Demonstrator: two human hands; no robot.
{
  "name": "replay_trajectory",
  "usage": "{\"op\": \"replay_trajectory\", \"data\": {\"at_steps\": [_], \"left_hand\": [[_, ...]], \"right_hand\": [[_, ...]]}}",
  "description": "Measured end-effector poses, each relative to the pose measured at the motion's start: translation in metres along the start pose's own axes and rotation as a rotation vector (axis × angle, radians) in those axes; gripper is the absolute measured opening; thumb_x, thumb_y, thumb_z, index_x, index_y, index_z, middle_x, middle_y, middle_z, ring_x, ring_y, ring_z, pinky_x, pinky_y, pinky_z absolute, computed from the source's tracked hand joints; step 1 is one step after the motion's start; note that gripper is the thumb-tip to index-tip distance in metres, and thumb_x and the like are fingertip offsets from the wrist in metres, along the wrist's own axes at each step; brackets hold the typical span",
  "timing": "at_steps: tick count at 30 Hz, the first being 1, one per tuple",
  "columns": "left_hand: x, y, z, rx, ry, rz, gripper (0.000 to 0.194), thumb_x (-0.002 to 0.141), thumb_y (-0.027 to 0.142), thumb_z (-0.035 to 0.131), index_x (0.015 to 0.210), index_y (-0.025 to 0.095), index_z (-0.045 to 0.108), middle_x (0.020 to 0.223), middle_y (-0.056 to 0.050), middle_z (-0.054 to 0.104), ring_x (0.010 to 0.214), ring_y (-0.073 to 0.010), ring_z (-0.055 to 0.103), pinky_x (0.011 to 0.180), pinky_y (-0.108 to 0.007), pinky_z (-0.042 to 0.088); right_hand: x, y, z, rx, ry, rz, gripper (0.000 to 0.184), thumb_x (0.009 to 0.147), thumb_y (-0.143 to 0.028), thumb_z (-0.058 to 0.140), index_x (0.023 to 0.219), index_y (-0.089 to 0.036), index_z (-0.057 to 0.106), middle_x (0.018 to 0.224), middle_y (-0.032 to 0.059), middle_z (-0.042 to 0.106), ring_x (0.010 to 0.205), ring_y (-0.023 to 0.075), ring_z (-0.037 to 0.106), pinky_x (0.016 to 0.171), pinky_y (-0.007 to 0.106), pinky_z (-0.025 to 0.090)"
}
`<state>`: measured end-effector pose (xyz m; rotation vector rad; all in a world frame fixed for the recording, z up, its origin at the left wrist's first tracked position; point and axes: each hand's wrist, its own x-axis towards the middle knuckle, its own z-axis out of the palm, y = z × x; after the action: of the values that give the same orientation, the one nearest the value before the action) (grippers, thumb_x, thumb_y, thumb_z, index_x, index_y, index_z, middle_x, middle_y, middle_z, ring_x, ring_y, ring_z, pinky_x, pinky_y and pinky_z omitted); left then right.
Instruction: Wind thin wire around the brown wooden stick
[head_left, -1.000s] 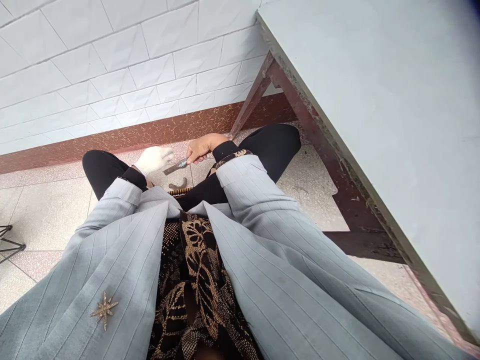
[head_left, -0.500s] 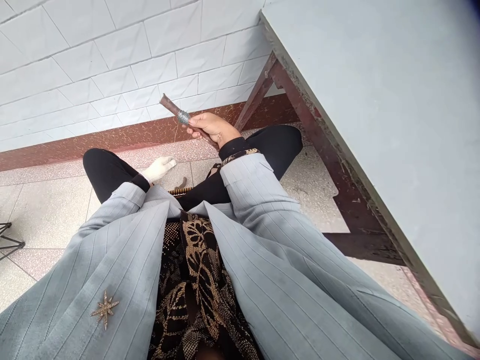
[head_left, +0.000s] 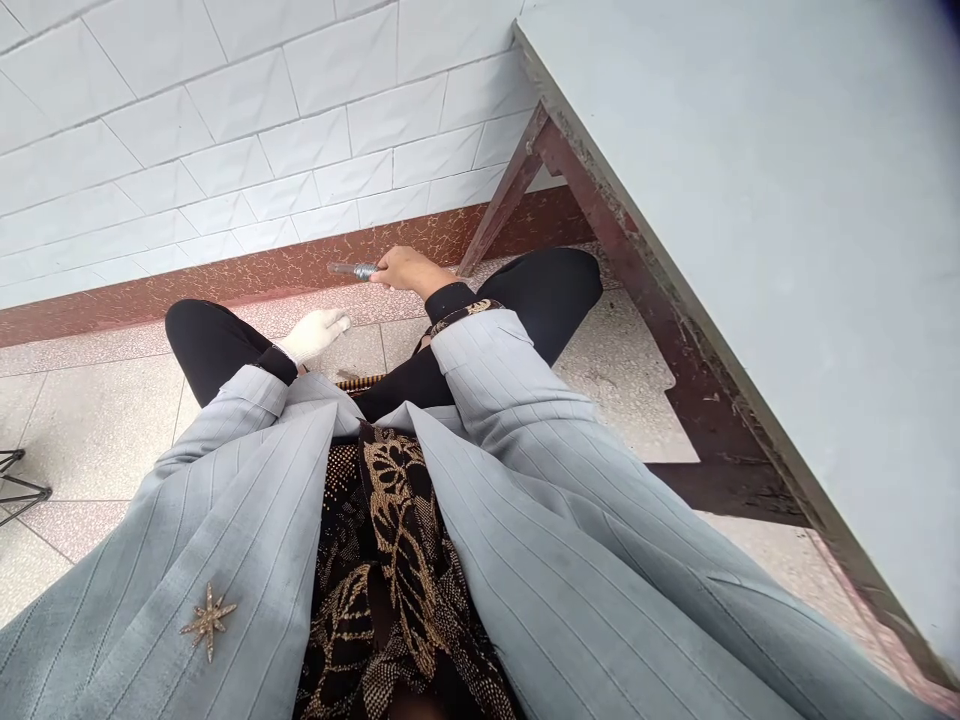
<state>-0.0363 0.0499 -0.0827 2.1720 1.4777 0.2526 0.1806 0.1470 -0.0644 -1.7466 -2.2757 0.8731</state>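
Note:
My right hand [head_left: 405,270] grips a brown, stick-like tool [head_left: 343,268] bound with silvery wire [head_left: 365,272]. Its bare end points left, in front of the red-brown wall base. Most of the part inside my fist is hidden. My left hand [head_left: 313,334], in a white knit glove, is low between my knees, with its fingers curled together. What it holds, if anything, does not show. Just below that glove, a small brown piece [head_left: 347,374] shows near a striped black-and-yellow edge [head_left: 361,383]; most of the piece is covered.
A white tiled wall [head_left: 307,140] with a red-brown base runs ahead of me. To my right, a pale table [head_left: 750,200] on dark red legs [head_left: 506,190] overhangs close by. Thin black metal legs [head_left: 26,488] stand on the speckled floor at far left.
My right hand lifted the wire-bound tool from beside the glove up against the wall, then lowered it partway. My left hand opened no wider. The curved brown piece below now shows less.

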Motion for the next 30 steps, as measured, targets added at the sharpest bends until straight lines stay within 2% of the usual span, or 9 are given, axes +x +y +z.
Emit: {"op": "replay_trajectory", "data": {"at_steps": [2,6,11,15,17,20,23,26,30], "left_hand": [[0.002,0.001,-0.006,0.066,-0.004,0.019,0.031,0.100,0.038,0.045,0.085,0.019,0.065,0.078,-0.004,0.063,0.076,-0.0186,0.056,0.075,-0.032,0.040],[0.006,0.003,-0.020,0.175,0.020,0.006,0.031,0.100,0.039,0.045,0.089,0.020,0.067,0.081,-0.004,0.064,0.077,-0.0194,0.056,0.075,-0.032,0.038],[0.011,-0.002,-0.027,0.031,0.086,0.059,0.030,0.099,0.038,0.047,0.084,0.018,0.063,0.076,-0.002,0.059,0.072,-0.0163,0.051,0.072,-0.031,0.037],[0.015,-0.008,-0.026,-0.178,0.131,0.061,0.029,0.098,0.037,0.050,0.078,0.018,0.056,0.071,0.000,0.054,0.067,-0.0131,0.045,0.068,-0.029,0.037],[0.014,-0.007,-0.022,-0.323,0.156,0.014,0.029,0.098,0.039,0.053,0.078,0.018,0.054,0.070,0.001,0.053,0.064,-0.0114,0.043,0.065,-0.028,0.037],[0.008,0.000,-0.012,-0.536,0.126,-0.056,0.033,0.101,0.045,0.052,0.082,0.018,0.056,0.066,0.002,0.049,0.057,-0.0098,0.039,0.058,-0.026,0.035],[0.002,0.006,0.000,-0.605,0.044,-0.081,0.038,0.104,0.048,0.049,0.084,0.018,0.059,0.060,0.004,0.045,0.053,-0.0097,0.036,0.053,-0.025,0.032],[0.002,0.004,0.009,-0.556,0.084,-0.085,0.039,0.103,0.047,0.049,0.079,0.018,0.058,0.060,0.003,0.047,0.055,-0.0101,0.037,0.056,-0.025,0.033],[0.003,-0.001,0.008,-0.372,0.080,-0.014,0.034,0.102,0.039,0.049,0.079,0.017,0.061,0.064,0.002,0.050,0.062,-0.0120,0.043,0.064,-0.027,0.036]], "right_hand": [[-0.004,-0.004,0.000,-0.149,-0.083,-0.023,0.025,0.098,-0.029,0.068,0.102,-0.008,0.081,0.090,0.0129,0.074,0.083,0.0213,0.066,0.075,0.034,0.047],[-0.010,-0.006,0.001,-0.276,-0.392,-0.036,0.025,0.096,-0.032,0.072,0.086,-0.010,0.080,0.077,0.0072,0.071,0.068,0.0147,0.061,0.069,0.030,0.043],[-0.010,-0.002,0.004,-0.050,-0.752,-0.081,0.034,0.085,-0.039,0.085,0.071,-0.011,0.072,0.057,-0.0024,0.060,0.050,0.0066,0.046,0.056,0.023,0.034],[-0.012,0.003,-0.002,0.185,-0.915,-0.269,0.040,0.074,-0.045,0.092,0.069,-0.012,0.071,0.058,-0.0028,0.061,0.049,0.0053,0.047,0.052,0.020,0.032],[-0.015,0.006,-0.008,0.337,-0.902,-0.405,0.040,0.076,-0.047,0.090,0.072,-0.012,0.072,0.061,-0.0023,0.063,0.051,0.0052,0.049,0.053,0.020,0.035],[-0.018,0.010,-0.014,0.719,-0.596,-0.471,0.038,0.081,-0.049,0.087,0.084,-0.014,0.072,0.069,-0.0017,0.067,0.051,0.0045,0.048,0.050,0.019,0.037],[-0.017,0.010,-0.013,0.965,-0.295,-0.397,0.038,0.089,-0.050,0.082,0.090,-0.014,0.069,0.067,-0.0018,0.065,0.049,0.0048,0.045,0.046,0.020,0.035],[-0.012,0.008,-0.008,0.985,-0.158,-0.249,0.032,0.094,-0.044,0.078,0.086,-0.014,0.066,0.063,-0.0010,0.063,0.048,0.0055,0.045,0.044,0.020,0.034],[-0.004,0.008,-0.002,0.848,-0.123,-0.148,0.033,0.094,-0.039,0.078,0.077,-0.015,0.064,0.059,-0.0006,0.061,0.047,0.0058,0.044,0.045,0.021,0.035]]}}
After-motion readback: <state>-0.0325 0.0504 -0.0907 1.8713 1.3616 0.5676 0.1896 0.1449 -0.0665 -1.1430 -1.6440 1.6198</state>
